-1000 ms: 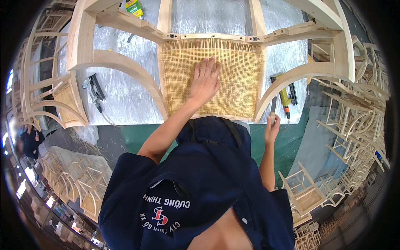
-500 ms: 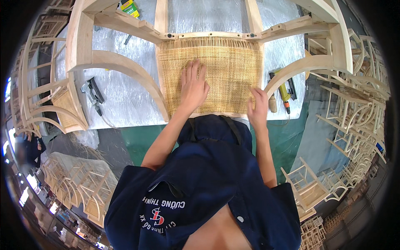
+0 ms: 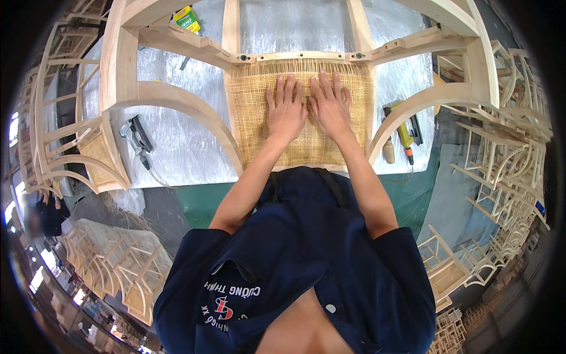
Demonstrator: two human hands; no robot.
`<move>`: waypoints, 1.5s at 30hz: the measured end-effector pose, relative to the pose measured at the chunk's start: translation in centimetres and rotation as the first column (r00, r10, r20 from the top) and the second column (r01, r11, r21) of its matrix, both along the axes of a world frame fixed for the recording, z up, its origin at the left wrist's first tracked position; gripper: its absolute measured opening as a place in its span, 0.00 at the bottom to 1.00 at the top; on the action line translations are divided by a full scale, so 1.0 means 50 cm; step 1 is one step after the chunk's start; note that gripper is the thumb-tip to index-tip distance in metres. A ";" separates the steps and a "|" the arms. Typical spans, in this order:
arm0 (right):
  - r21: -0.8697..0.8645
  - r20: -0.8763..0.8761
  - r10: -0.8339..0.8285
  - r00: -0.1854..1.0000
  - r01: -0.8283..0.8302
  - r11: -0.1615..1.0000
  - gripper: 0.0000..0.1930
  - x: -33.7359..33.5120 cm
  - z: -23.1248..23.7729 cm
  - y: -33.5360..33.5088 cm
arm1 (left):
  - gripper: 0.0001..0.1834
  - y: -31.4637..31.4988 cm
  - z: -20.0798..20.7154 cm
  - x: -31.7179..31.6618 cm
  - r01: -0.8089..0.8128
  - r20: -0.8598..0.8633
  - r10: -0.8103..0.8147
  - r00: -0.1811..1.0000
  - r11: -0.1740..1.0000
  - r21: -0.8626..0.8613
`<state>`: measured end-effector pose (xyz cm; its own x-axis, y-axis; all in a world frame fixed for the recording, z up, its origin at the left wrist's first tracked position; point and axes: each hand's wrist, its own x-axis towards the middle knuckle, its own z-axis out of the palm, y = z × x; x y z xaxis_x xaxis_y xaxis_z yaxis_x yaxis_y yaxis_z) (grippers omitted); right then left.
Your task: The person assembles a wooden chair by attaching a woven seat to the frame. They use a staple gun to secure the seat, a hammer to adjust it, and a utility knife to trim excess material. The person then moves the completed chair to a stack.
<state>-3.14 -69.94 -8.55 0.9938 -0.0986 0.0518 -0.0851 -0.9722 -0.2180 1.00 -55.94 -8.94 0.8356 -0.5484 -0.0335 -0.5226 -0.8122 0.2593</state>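
Both hands lie flat side by side on the woven cane panel [image 3: 253, 118], left hand [image 3: 287, 112] touching right hand [image 3: 330, 109], wooden chair frame [image 3: 177, 97] around them, staple gun [image 3: 137, 137] well left of the fingers, screwdriver [image 3: 404, 134] to their right.

A black staple gun [image 3: 137, 137] lay on the bench [image 3: 177, 147], which was covered in clear plastic, left of the work. A yellow-handled tool [image 3: 403, 133] and a wooden handle [image 3: 388, 151] lay to the right. Stacked bare chair frames [image 3: 501, 177] stood around, and a green-and-yellow box [image 3: 187, 17] sat far left.
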 end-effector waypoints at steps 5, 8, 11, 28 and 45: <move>-0.002 -0.036 -0.009 0.999 0.009 1.000 0.26 0.011 -0.004 0.000 | 0.34 -0.006 -0.016 0.002 -0.024 -0.004 0.024 1.000 1.000 0.010; 0.003 -0.057 -0.015 0.998 0.015 1.000 0.27 0.013 -0.009 0.000 | 0.35 -0.012 -0.025 0.003 -0.039 -0.019 0.039 0.999 0.999 -0.002; 0.013 -0.082 -0.009 0.997 0.010 1.000 0.27 0.017 -0.014 -0.004 | 0.34 -0.021 -0.032 0.004 -0.071 -0.026 0.071 0.997 0.997 0.001; 0.010 -0.102 -0.006 0.995 0.007 1.000 0.27 0.040 -0.032 -0.007 | 0.29 -0.030 -0.042 0.018 -0.051 0.044 0.051 0.998 0.999 -0.007; 0.453 -0.085 0.313 0.946 -0.243 0.858 0.21 -0.327 -0.019 0.086 | 0.29 0.006 -0.050 0.040 0.083 0.157 -0.088 0.984 0.996 0.033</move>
